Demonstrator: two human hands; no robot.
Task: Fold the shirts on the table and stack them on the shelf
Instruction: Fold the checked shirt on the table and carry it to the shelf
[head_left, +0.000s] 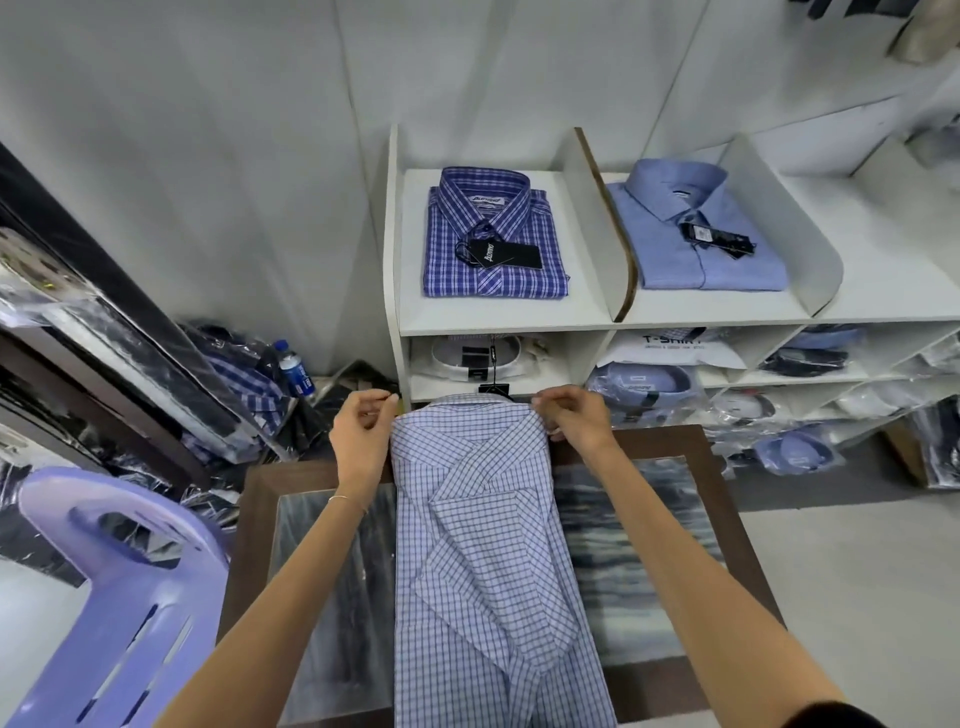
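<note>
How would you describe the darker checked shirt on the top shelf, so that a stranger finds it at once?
Look at the white shelf unit behind the table. On its top level, the leftmost compartment holds one folded shirt, the dark blue checked shirt, with a black tag at its collar. The plain light blue shirt in the next compartment has no checks.
</note>
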